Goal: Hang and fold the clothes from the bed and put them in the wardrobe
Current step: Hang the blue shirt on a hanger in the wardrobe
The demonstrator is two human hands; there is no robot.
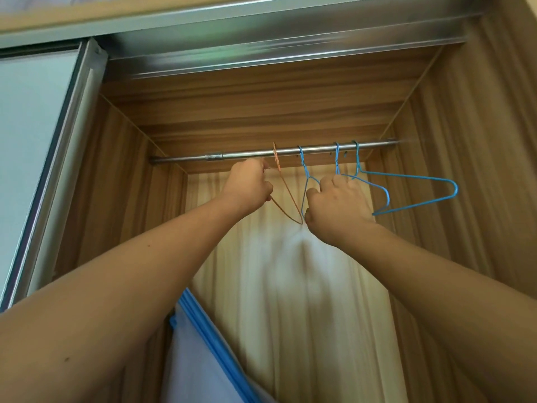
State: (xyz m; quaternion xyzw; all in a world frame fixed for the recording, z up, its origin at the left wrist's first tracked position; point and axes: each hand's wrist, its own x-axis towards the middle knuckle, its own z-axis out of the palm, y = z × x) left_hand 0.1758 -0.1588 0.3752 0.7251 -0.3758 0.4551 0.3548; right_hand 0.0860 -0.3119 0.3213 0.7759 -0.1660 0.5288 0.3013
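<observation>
Wood-grain panels of the wardrobe on either side, overhead and behind, palest at the back. Running wall to wall near the top, a metal rail. Hooked over it, from left to right: orange hanger, first blue hanger, second blue hanger, third blue hanger, all thin wire. Raised just under the rail, left hand, fingers curled tight round the orange hanger's wire. Close beside it, right hand, fingers curled round the first blue hanger; second blue hanger passing behind the knuckles, hard to tell whether gripped as well. Swung out toward the right wall, third blue hanger, free of both hands. Filling the far left, a sliding door with pale panel and metal frame; above the opening, a metal door track. Low down between the forearms, a white cloth item edged in blue, leaning by the left inner wall, too blurred to name.
</observation>
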